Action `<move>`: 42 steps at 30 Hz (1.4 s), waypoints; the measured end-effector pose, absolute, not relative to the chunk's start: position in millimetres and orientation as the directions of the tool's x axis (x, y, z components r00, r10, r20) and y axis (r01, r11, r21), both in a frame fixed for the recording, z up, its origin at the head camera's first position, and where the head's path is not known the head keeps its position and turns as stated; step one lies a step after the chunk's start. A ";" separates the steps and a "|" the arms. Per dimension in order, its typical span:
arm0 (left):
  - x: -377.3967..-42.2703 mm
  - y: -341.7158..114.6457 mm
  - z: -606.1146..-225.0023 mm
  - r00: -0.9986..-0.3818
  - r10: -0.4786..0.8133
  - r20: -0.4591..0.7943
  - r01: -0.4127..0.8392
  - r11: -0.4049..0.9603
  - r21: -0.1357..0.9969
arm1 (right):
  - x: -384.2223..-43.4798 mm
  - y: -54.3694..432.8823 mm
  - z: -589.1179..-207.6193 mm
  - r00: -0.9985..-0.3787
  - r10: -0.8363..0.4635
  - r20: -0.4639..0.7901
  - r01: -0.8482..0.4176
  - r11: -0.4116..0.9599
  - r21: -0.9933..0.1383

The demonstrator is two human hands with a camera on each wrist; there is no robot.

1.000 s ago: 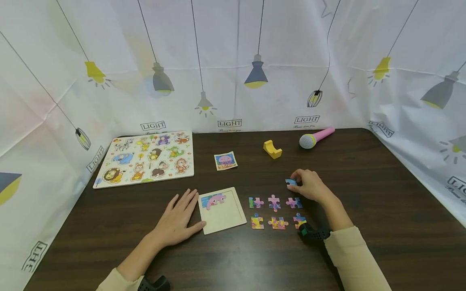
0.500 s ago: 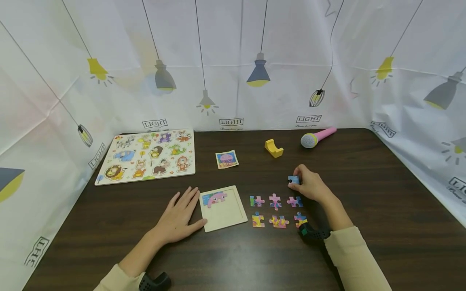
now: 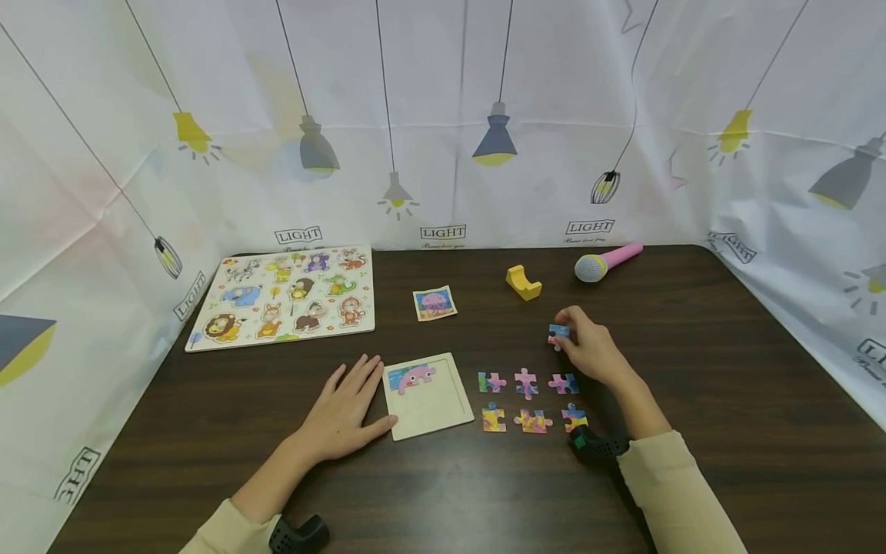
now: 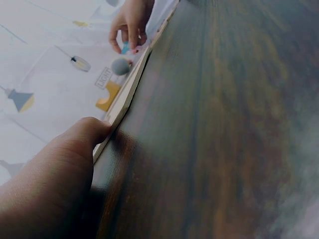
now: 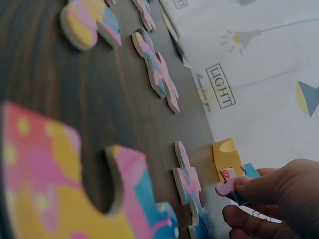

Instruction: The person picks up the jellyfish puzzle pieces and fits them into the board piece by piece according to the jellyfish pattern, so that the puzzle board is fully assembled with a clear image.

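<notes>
A blue and pink jigsaw piece [image 5: 230, 185] is pinched between the thumb and fingers of my right hand [image 3: 590, 348], above the table behind the loose pieces. My left hand [image 3: 344, 415] lies flat with fingers spread, its thumb and fingertips touching the left edge of a square wooden puzzle tray [image 3: 436, 412]. Joined pieces [image 3: 411, 378] with a pink creature on blue fill the tray's upper left. Right of the tray, loose jigsaw pieces lie in two rows, among them a pink one [image 3: 526, 382] and a yellow one [image 3: 494, 418].
Behind the tray lies a small picture card [image 3: 434, 303]. A yellow curved block [image 3: 523, 283] and a pink toy microphone [image 3: 607, 262] are at the back. An animal puzzle board [image 3: 284, 298] occupies the back left. A printed cloth [image 3: 429, 92] hangs behind the table.
My right hand has lifted the jigsaw piece slightly and turned it, so that its pink part now shows. The left hand stays at the tray. The head view has shifted a little.
</notes>
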State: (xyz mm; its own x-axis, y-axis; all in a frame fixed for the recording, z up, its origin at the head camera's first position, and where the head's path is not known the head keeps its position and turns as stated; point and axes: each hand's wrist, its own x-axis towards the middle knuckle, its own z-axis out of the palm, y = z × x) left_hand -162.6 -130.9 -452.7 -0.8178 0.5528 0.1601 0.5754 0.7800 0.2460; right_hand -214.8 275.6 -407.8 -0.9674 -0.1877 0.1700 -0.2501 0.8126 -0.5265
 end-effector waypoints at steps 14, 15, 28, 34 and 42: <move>-164.0 -133.0 -450.6 -0.823 0.544 0.164 0.568 0.786 0.244 | -213.3 251.4 -391.9 -0.944 -0.249 0.215 -0.328 0.767 -0.551; -164.0 -133.2 -450.6 -0.823 0.544 0.162 0.567 0.786 0.245 | -212.7 249.0 -390.3 -0.943 -0.256 0.214 -0.333 0.762 -0.555; -162.1 -133.5 -450.0 -0.823 0.544 0.164 0.568 0.782 0.257 | -211.7 224.0 -380.4 -0.895 -0.359 0.265 -0.447 0.712 -0.541; -161.7 -133.0 -450.7 -0.823 0.545 0.161 0.568 0.783 0.255 | -211.7 211.3 -378.5 -0.879 -0.401 0.258 -0.476 0.701 -0.531; -161.9 -131.6 -451.8 -0.815 0.553 0.171 0.579 0.777 0.247 | -212.9 194.0 -378.9 -0.865 -0.442 0.237 -0.494 0.671 -0.552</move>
